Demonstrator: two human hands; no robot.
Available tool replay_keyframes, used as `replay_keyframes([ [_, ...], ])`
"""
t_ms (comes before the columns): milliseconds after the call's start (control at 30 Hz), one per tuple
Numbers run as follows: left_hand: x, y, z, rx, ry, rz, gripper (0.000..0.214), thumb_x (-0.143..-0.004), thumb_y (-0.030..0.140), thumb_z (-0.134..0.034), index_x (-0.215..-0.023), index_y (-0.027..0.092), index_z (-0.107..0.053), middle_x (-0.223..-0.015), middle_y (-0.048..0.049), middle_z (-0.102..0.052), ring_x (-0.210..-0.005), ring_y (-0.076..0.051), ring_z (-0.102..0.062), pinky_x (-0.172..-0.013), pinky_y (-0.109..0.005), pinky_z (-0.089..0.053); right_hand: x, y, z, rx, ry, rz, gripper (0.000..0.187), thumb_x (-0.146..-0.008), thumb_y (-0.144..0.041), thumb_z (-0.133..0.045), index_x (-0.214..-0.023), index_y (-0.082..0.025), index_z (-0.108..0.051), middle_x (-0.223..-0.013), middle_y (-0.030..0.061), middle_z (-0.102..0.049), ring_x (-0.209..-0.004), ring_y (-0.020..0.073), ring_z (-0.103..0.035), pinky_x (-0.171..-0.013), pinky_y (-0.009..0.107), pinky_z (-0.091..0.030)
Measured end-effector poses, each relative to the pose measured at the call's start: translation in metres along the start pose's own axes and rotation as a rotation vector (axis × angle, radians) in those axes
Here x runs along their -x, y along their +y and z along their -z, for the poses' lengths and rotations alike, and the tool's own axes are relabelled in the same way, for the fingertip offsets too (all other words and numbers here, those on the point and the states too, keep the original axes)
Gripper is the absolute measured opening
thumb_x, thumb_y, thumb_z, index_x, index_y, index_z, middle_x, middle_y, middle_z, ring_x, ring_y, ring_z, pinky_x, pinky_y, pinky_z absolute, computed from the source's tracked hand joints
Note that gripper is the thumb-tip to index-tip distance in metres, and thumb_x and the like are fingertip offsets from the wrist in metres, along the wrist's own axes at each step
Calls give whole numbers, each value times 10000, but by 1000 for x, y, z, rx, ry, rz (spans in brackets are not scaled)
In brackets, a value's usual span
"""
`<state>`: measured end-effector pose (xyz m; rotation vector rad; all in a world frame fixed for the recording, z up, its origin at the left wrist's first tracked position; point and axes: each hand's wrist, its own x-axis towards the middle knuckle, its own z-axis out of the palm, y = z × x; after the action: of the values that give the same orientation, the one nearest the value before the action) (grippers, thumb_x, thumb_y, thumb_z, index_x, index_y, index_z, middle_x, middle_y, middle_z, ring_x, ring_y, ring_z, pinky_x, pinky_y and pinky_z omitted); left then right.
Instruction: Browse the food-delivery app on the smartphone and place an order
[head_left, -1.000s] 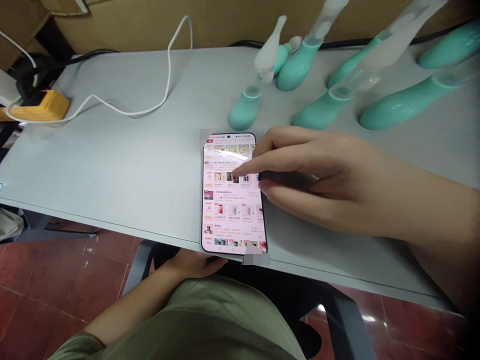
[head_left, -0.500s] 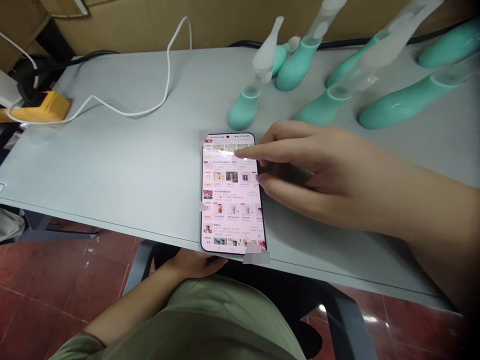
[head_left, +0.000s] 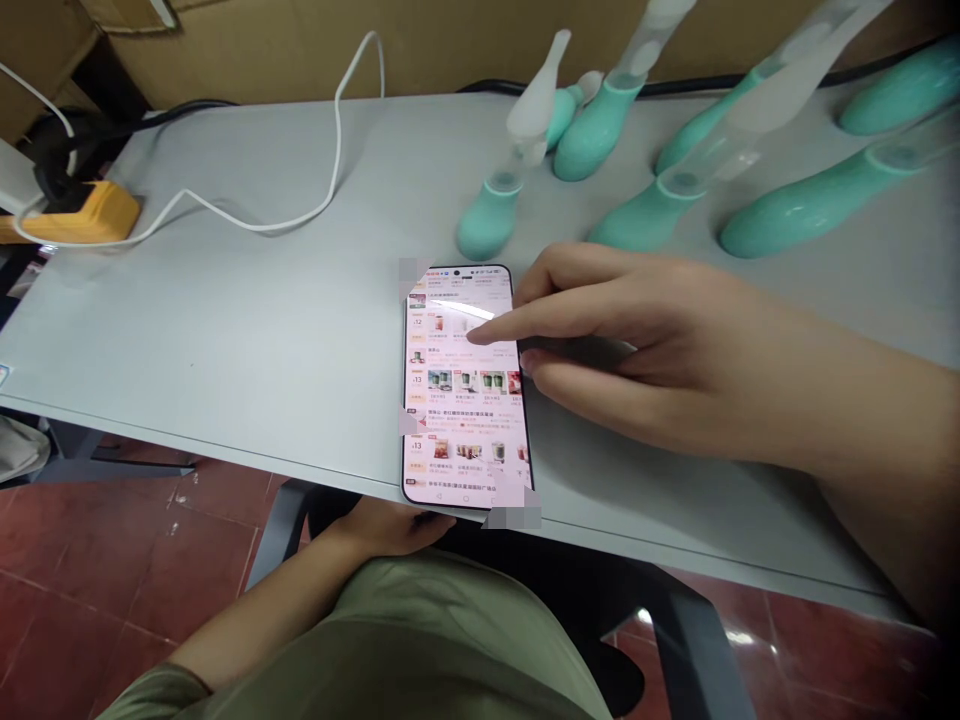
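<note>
A smartphone [head_left: 465,400] lies face up at the front edge of the grey table, its lit screen showing a list of small drink pictures and text. My right hand [head_left: 637,350] reaches in from the right, index finger stretched out with its tip at the upper middle of the screen. The thumb is by the phone's right edge, and nothing is held in this hand. Low in front of the table edge, near my lap, rests my left hand [head_left: 390,527]; its fingers are mostly hidden under the edge.
Several teal squeeze bulbs [head_left: 487,222] with clear necks and white tapered tips stand behind the phone and to the right. A white cable [head_left: 335,150] winds across the grey table [head_left: 225,330] to a yellow power strip [head_left: 105,212] at left. Cardboard [head_left: 262,50] lines the back.
The list on the phone screen has scrolled upward. My right index fingertip has shifted slightly down the screen. My left hand has stayed where it was.
</note>
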<state>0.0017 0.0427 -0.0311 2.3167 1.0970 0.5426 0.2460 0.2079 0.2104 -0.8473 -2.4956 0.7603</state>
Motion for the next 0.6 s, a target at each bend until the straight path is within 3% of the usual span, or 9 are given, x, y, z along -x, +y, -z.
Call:
replay_keyframes([
  [433,2,0,-1,12,-12,25,434,-975,370,-683,-1401,295,-706,-1405,-49,-738,-1378,-282,-652,-1167,-428,-566,-2,-3,0,-9,22,5,311,-947,-282,-573,-1161,-230,-794,-941,75,-696,-750,199,-655,-599,367,-506],
  [600,0,0,1,4,-2,17,441,-973,375,-681,-1405,288,-705,-1385,-50,-750,-1375,-282,-655,-1161,-407,-570,0,-3,0,-16,42,29,283,-941,-234,-571,-1103,-267,-800,-952,53,-697,-741,180,-659,-619,359,-516],
])
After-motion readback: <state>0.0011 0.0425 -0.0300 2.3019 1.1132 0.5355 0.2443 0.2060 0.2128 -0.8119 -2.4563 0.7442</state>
